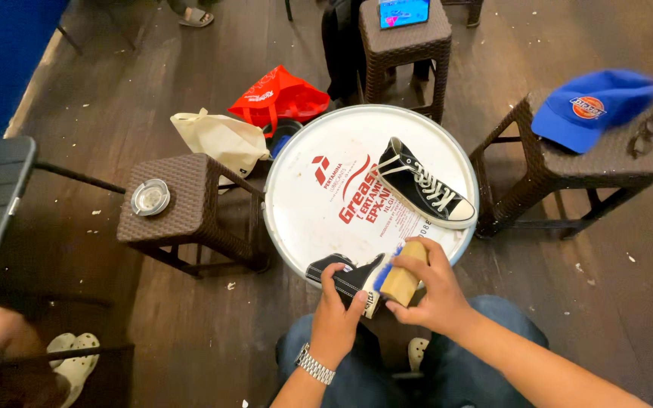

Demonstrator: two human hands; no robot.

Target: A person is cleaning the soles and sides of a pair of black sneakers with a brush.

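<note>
My right hand [434,291] grips the wooden brush [402,273] against the black sneaker [349,278], which my left hand [335,313] clamps at the round surface's [296,219] edge — short, firm strokes should work best.

Casual café: wicker stools [177,198], ashtray [150,196]

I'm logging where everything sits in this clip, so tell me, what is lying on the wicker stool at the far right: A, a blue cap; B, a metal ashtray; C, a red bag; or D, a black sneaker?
A: a blue cap lies on top of the wicker stool at the right, while the second black sneaker rests on the round white drum top.
</note>
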